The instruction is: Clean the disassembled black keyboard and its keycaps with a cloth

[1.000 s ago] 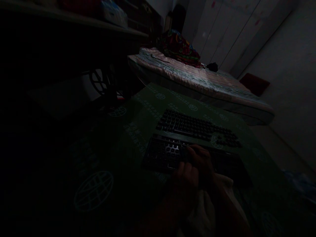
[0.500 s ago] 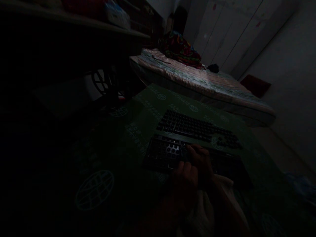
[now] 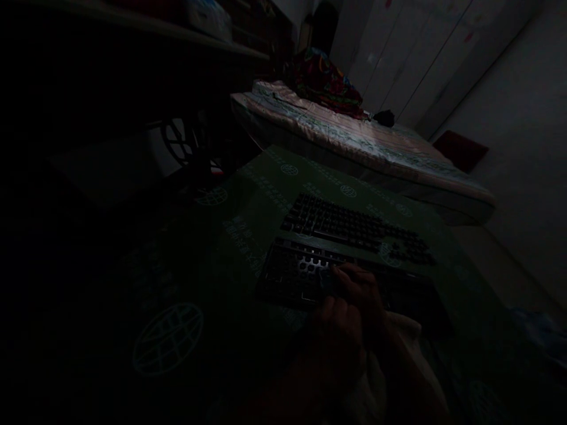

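The light is very dim. A black keyboard base [image 3: 283,274] without its keycaps lies before me, pale round openings showing in its left part. Over its middle my right hand [image 3: 361,289] is closed, fingertips together at the base. A small dark bluish thing [image 3: 325,278] is at those fingertips; its kind is unclear. Closer to me, at the base's near edge, my left hand [image 3: 339,324] is curled into a fist, and what it holds, if anything, is hidden. A pale cloth [image 3: 405,324] lies beneath and beside my right wrist.
Black keycaps [image 3: 336,221] are laid out in keyboard order beyond the base, on a green printed tabletop [image 3: 239,248]. A bed [image 3: 354,141] with a patterned red blanket [image 3: 325,82] stands behind. At the left is a table [image 3: 146,23] with a dark wheel [image 3: 177,141] below.
Both hands have shifted slightly toward me, the left one also a little to the right. More of the pale openings near the right fingertips now shows. The keycaps stay in place.
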The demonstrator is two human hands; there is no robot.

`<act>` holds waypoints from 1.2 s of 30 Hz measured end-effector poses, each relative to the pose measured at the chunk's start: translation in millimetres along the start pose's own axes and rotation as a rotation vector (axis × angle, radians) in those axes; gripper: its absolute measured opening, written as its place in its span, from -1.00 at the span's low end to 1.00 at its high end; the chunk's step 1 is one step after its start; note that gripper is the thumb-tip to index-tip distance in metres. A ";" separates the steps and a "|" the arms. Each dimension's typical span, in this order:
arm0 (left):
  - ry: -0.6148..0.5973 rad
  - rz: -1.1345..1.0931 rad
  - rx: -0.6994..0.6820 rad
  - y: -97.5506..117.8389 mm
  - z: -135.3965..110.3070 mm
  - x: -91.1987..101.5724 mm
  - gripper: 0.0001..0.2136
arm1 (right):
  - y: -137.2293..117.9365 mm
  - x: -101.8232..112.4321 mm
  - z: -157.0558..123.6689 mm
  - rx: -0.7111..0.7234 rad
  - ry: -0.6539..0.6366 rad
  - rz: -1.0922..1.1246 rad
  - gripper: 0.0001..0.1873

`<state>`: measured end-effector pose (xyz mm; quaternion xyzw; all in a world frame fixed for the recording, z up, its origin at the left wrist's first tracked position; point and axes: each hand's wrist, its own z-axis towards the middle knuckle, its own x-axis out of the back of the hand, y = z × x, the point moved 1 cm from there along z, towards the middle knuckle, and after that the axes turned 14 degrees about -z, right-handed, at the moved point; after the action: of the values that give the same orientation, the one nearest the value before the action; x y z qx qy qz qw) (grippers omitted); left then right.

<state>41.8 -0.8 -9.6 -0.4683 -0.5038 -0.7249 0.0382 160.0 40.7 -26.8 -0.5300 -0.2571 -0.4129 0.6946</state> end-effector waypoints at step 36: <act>0.004 0.033 -0.002 3.9 -0.3 0.4 -0.88 | -17.4 7.8 4.8 -0.236 -0.009 0.141 -0.72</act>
<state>43.4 -2.9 -6.7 -0.4753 -0.4951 -0.7255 0.0507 149.8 41.2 -10.0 -0.6267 -0.1719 -0.3882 0.6535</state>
